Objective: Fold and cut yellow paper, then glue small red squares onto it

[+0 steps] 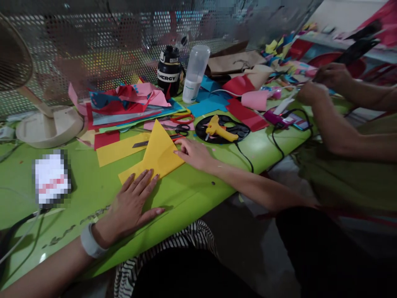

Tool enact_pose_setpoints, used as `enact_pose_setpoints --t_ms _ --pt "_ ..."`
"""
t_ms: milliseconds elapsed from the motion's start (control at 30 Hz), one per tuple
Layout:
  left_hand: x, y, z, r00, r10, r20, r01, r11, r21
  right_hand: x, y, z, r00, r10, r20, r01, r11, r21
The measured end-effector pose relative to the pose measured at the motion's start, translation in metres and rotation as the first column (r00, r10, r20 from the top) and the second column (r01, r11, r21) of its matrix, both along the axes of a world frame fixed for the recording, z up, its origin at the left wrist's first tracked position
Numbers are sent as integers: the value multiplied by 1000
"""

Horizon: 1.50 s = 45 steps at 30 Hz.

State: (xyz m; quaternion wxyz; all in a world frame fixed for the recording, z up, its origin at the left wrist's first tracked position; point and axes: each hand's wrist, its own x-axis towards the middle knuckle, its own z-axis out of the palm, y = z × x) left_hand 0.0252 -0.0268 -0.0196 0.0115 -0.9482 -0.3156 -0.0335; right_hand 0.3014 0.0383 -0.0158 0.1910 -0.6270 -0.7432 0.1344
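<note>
A folded sheet of yellow paper point(160, 151) lies on the green table, its peak pointing away from me. My left hand point(133, 203) rests open and flat, fingertips on the paper's near left part and thumb spread over the table. At the paper's right edge, my right hand point(198, 155) is closed with thumb and forefinger on the edge; its other fingers are partly hidden. Behind the fold lie a flat yellow strip point(114, 152), a dark blade-like tool point(140, 144) and black-handled scissors point(181, 129).
A yellow glue gun point(221, 130) sits on a black tray point(243, 127). Beyond are orange-handled scissors point(182, 118), stacked coloured paper point(124, 116), a black bottle point(169, 72) and a clear bottle point(194, 78). A fan point(49, 124) stands left. Another person's hands point(319, 89) work at right.
</note>
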Motion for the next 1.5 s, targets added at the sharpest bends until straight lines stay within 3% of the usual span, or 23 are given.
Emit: enact_pose_setpoints --t_ms 200,533,833,1167,1500 --pt "1 0 3 1000 3 -20 -3 1000 -14 2 2 2 999 -9 -41 7 998 -68" --pt "2 0 3 1000 14 3 -14 999 -36 7 4 -7 995 8 -96 -7 1000 19" --pt "2 -1 3 1000 11 15 -10 999 -32 11 9 -16 930 34 -366 -37 999 -1" --pt "3 -2 4 1000 22 -4 -22 999 -49 4 4 -7 998 18 -52 -19 1000 -11" --pt "3 -1 3 1000 8 19 -6 998 -68 2 2 -8 1000 23 17 -23 1000 -1"
